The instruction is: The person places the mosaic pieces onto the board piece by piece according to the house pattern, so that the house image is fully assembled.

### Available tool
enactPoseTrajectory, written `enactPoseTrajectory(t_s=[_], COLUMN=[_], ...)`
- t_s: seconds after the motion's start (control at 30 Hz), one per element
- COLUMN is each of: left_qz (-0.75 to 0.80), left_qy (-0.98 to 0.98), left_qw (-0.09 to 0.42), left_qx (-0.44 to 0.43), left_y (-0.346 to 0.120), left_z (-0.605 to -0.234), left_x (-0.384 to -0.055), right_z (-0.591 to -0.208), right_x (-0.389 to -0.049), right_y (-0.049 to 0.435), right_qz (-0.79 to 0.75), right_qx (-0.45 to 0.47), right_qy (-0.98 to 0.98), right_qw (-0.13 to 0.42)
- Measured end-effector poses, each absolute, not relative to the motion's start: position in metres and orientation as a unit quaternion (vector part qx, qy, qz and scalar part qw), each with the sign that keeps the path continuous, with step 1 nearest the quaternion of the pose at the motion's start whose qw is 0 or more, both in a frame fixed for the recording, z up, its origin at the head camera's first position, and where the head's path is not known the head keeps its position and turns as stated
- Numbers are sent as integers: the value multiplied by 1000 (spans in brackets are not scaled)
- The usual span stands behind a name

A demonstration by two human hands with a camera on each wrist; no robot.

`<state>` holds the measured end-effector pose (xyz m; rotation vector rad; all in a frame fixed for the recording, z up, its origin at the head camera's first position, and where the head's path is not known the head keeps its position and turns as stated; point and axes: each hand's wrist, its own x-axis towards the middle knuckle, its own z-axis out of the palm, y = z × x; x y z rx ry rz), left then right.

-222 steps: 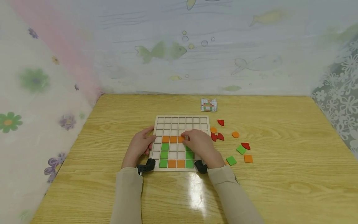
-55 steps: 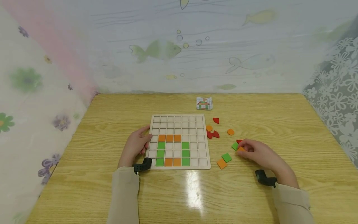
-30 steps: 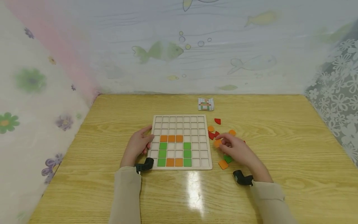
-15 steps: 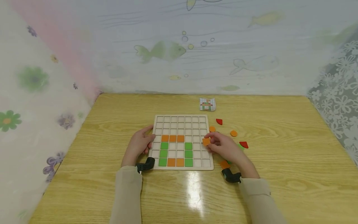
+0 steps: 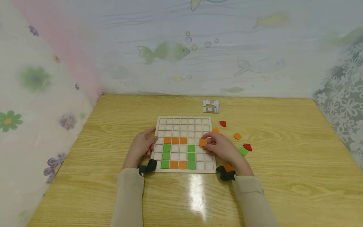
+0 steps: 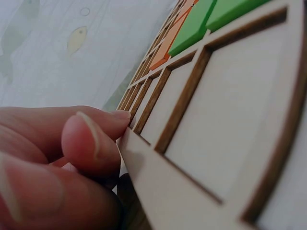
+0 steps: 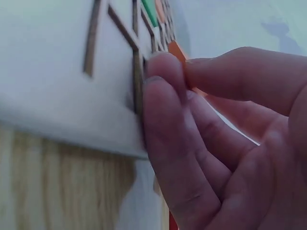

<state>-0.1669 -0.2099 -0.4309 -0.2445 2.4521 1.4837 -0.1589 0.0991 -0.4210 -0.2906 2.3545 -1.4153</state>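
My right hand [image 5: 222, 147] pinches an orange square tile [image 5: 203, 142] between thumb and fingertips. It holds the tile just over the right part of a pale wooden grid board [image 5: 195, 127], tilted in the right wrist view [image 7: 176, 51]. On the board, three orange tiles [image 5: 175, 140] form a row, with green tiles [image 5: 166, 156] down the left and more green tiles [image 5: 191, 156] down the right. Two orange tiles [image 5: 178, 165] lie along the bottom row. At the board's left edge my left hand [image 5: 141, 145] holds the rim, its thumb touching it and other fingers curled beside it.
Behind the board lies a small pattern card [image 5: 211, 106]. Loose pieces are scattered to the right: a red quarter-circle [image 5: 222, 124], an orange disc [image 5: 237, 136], a green tile [image 5: 243, 151] touching another red quarter-circle [image 5: 248, 147], and an orange tile [image 5: 227, 167] partly behind the right wrist camera.
After letting go of the row's third orange tile, my right hand picked up another orange tile among the loose pieces. It has carried it left over the board. My left hand stays at the edge.
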Motion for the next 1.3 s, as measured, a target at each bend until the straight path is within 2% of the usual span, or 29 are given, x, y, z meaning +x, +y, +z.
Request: enactPoseTrajectory(t_s=[0.37, 0.57, 0.83, 1.3], left_qz=[506, 502, 500, 503], left_qy=[847, 849, 850, 849], left_qw=[137, 137, 136, 132], left_qx=[-88, -90, -92, -95], left_y=[-208, -208, -210, -209], left_z=[-427, -427, -431, -431], left_x=[-166, -167, -169, -169], right_z=[-418, -418, -420, -426], right_x=[-171, -172, -171, -174], right_y=[92, 88, 75, 66], right_qz=[-529, -507, -447, -423], right_qx=[-111, -110, -125, -139], right_qy=[810, 830, 875, 886], right_qw=[227, 206, 136, 131])
